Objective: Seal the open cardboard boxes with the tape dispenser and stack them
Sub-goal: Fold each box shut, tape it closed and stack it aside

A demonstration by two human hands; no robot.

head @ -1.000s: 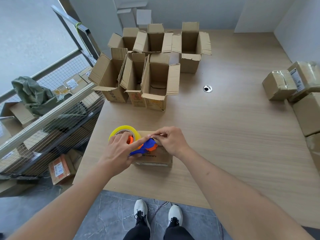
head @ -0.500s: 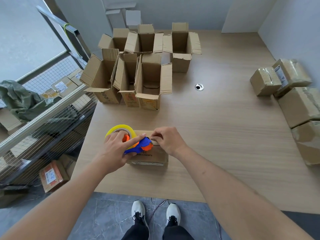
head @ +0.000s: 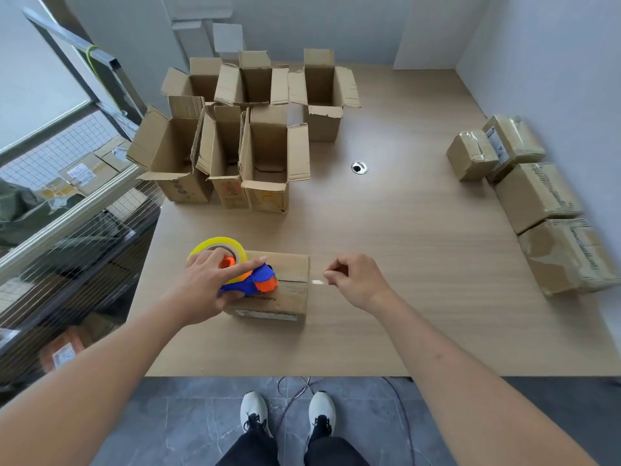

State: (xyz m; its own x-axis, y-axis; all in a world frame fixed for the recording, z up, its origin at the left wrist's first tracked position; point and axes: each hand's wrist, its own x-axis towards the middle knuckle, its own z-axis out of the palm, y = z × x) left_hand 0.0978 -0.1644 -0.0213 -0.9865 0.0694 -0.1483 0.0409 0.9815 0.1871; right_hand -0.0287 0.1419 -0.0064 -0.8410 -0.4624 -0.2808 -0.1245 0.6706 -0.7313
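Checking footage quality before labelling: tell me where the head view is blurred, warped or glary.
Head view: wide-angle bending at the edges; wire rack at left smeared; sealed boxes at right soft and shiny; tape dispenser, both hands and the box under them sharp; light even, shadows soft.

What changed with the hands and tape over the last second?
The right hand pulled away from the tape dispenser to the right, past the box edge, pinching the tape end. The left hand still holds the dispenser on the box. The open boxes stayed put.
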